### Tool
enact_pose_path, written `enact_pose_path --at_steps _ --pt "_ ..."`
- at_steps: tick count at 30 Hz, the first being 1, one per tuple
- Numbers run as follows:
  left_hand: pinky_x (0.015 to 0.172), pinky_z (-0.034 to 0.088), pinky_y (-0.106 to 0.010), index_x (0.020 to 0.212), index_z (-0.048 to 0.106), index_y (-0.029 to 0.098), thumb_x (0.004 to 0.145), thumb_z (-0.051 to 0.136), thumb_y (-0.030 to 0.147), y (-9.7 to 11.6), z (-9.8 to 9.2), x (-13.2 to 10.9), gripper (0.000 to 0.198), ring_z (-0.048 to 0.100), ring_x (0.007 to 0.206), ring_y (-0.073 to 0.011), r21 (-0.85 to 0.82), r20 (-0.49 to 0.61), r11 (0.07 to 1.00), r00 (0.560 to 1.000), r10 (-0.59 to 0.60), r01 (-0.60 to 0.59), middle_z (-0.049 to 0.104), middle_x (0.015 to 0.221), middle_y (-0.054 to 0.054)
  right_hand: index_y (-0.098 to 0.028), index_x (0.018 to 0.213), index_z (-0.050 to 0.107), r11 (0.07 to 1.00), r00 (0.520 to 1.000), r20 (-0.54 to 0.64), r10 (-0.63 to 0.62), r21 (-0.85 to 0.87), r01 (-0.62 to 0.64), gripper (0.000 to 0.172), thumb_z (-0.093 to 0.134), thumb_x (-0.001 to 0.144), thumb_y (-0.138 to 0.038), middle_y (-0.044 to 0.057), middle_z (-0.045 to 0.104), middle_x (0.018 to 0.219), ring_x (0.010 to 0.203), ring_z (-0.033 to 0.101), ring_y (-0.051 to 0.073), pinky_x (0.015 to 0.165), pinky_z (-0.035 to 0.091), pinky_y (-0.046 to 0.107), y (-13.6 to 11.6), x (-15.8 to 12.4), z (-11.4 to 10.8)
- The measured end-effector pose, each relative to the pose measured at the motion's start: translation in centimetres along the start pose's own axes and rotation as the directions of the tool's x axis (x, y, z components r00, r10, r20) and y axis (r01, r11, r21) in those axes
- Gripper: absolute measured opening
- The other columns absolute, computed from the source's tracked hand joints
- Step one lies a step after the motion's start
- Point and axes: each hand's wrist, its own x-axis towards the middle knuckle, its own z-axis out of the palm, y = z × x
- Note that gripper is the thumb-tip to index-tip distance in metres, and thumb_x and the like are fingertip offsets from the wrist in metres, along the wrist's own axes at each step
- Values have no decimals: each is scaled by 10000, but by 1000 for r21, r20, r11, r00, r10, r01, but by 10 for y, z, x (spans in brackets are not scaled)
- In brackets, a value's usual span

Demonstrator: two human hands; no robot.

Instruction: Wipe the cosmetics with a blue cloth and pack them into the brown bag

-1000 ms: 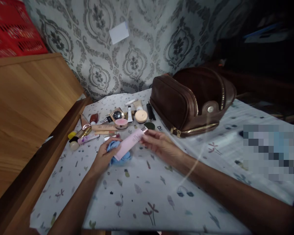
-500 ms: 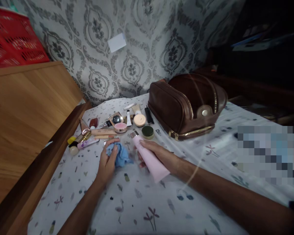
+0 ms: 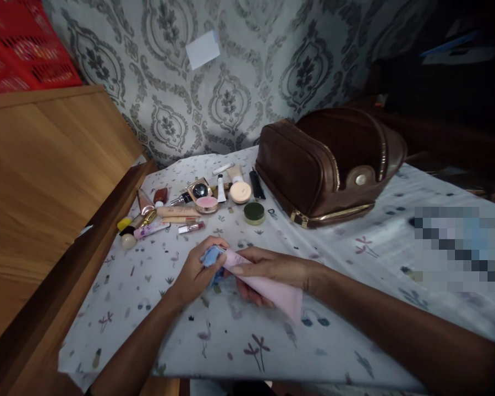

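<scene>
My left hand is closed around a crumpled blue cloth, which wraps the cap end of a pink squeeze tube. The tube's cap is hidden under the cloth. My right hand grips the tube's body, its flat end tilted down toward me on the right. Just beyond my hands lie a lip gloss tube and a round dark-green-lidded jar. A pink blush compact and a beige round compact sit farther back.
An open brown leather toiletry bag stands at the back right. More cosmetics, among them a purple-white tube, are spread at the left back. A wooden panel borders the patterned cloth-covered table on the left, with a red crate above.
My left hand has brought the blue cloth over to the tube's cap end, and the two hands now meet. The lip gloss has come into view. The camera has tilted down.
</scene>
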Motion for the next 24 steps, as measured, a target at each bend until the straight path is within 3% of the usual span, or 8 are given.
enact_pose_path --at_steps 6,11,18,24 --pt "568 392 -245 919 621 175 910 483 567 2 2 -1 416 480 588 -140 -59 24 994 995 -94 95 534 645 13 -175 883 548 998 1000 -1 9 -60 -9 411 807 696 -434 -56 604 612 436 520 57 406 415 162 0 1 4" --pt "554 378 -229 767 607 168 901 464 613 -1 4 1 486 434 569 -119 -80 -33 986 989 -146 143 471 592 32 -178 888 544 994 1000 -29 -5 -108 2 398 803 693 -409 -68 589 600 422 501 56 390 372 160 2 4 7" --pt "538 371 -225 1025 657 167 921 473 574 -2 2 1 459 449 567 -118 -123 -5 983 990 -139 138 532 661 16 -178 921 540 996 998 -59 0 -85 -5 432 789 702 -455 -57 596 606 477 555 86 444 433 183 2 4 7" --pt "657 446 -248 1059 666 184 914 500 554 0 -3 0 431 543 714 -159 -65 -9 993 995 -96 95 619 840 -41 -172 922 535 999 999 -40 -6 -49 4 451 783 719 -489 -48 605 606 447 540 70 409 412 163 1 5 6"
